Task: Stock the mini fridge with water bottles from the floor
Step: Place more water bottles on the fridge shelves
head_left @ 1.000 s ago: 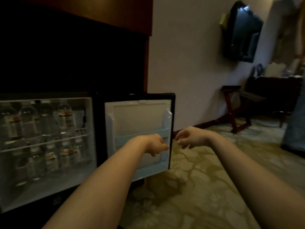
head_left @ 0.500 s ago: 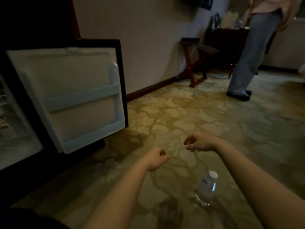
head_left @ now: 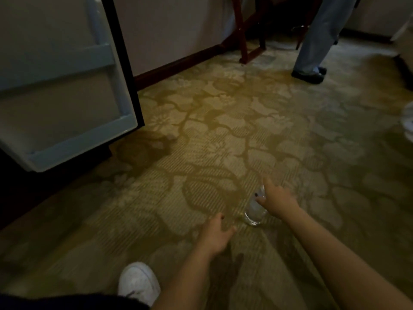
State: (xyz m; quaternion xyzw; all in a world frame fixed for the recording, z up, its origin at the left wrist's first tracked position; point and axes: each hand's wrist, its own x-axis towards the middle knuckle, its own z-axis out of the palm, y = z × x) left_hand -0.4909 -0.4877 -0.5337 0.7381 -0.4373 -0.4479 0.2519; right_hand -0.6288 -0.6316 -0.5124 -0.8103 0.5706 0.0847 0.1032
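Note:
A clear water bottle (head_left: 254, 209) lies on the patterned carpet, its cap end pointing away from me. My right hand (head_left: 278, 201) is at the bottle's right side with fingers spread, thumb touching its upper part, not closed around it. My left hand (head_left: 215, 237) hovers open just left of and below the bottle, apart from it. The mini fridge's open door (head_left: 64, 86), white inside with a shelf rail, fills the upper left. The fridge interior is out of view.
My white shoe (head_left: 138, 281) rests on the carpet at the bottom. Another person's legs in blue trousers and dark shoes (head_left: 310, 70) stand at the upper right. A wooden luggage stand (head_left: 248, 36) is by the wall. Open carpet lies between me and the fridge door.
My view has dropped from the fridge to the floor. Both hands have gone down and opened; the right one has reached the bottle, the left has come near it.

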